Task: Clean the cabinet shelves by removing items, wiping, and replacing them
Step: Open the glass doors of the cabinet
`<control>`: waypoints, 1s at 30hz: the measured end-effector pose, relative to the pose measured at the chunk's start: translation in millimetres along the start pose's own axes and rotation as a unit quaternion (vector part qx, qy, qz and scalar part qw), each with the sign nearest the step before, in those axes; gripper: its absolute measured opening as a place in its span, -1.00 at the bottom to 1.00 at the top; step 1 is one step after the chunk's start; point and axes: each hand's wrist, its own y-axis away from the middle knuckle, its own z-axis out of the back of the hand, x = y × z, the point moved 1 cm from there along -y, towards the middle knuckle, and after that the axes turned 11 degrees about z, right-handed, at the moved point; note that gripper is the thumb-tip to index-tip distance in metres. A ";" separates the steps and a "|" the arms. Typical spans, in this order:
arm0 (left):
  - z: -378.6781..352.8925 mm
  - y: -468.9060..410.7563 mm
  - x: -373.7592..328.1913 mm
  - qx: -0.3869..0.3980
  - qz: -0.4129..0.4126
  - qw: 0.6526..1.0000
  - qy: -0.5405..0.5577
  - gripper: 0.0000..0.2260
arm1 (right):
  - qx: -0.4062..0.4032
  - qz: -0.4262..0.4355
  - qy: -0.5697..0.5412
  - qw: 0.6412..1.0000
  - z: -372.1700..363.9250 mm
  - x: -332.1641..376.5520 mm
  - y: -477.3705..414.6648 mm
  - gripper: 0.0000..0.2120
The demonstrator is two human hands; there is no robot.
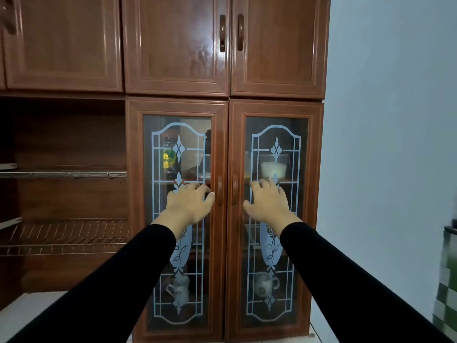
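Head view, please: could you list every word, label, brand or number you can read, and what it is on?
No text can be read.
On the bottle behind the left glass door: a yellow label, print too blurred to read.
Nothing else shows writing.

Glass-door cabinet: container on upper shelf behind right door; mugs lower down; wire racks to the left.

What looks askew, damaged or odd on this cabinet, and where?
Nothing looks broken or askew: the left glass door and right glass door sit shut and level. The only oddity is streaky smears on the glossy upper door, possibly fingerprints or just reflected light.
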 end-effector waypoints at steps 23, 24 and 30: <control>-74.4 -44.5 -2.9 0.015 -0.036 0.998 -0.044 -0.45 | -0.184 0.071 0.093 0.976 -62.2 -6.1 -33.9 -0.52; -76.0 -44.3 -1.6 0.019 -0.036 0.999 -0.036 -0.46 | -0.209 0.064 0.086 0.972 -62.6 -3.4 -36.5 -0.53; -81.6 -48.0 5.3 0.036 -0.040 0.999 -0.011 -0.44 | -0.283 -0.017 0.104 0.953 -70.6 9.8 -54.5 -0.50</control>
